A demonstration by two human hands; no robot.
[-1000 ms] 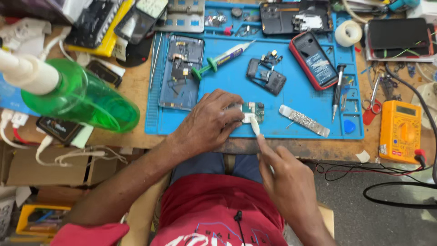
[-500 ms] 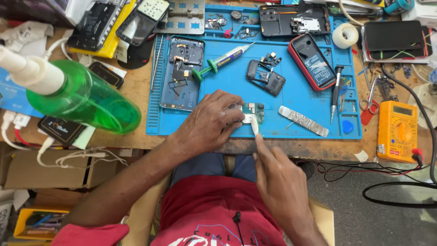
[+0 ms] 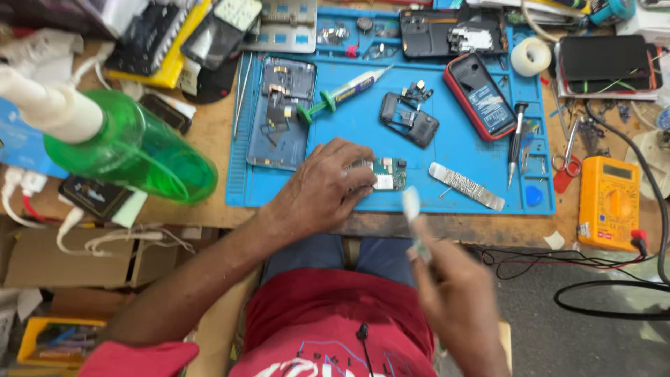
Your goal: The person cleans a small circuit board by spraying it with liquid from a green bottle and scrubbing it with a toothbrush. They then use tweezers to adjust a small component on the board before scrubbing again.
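My left hand (image 3: pixel 322 187) rests on the blue work mat (image 3: pixel 460 146) and pins down a small green circuit board (image 3: pixel 389 173) with its fingertips. My right hand (image 3: pixel 453 290) is below the table edge, blurred by motion, and grips a thin pale tool (image 3: pixel 412 209) that points up toward the board without touching it. A flat metal shield strip (image 3: pixel 466 186) lies on the mat just right of the board.
On the mat lie a green-plunger syringe (image 3: pixel 345 92), an opened phone frame (image 3: pixel 281 112), a dark phone part (image 3: pixel 410 120), a red phone (image 3: pixel 481 95) and a screwdriver (image 3: pixel 516 139). A green spray bottle (image 3: pixel 132 150) stands at left, an orange multimeter (image 3: pixel 611 202) at right.
My right hand has drawn back from the circuit board, down and to the right, taking the pale tool with it. My left hand has stayed on the board.
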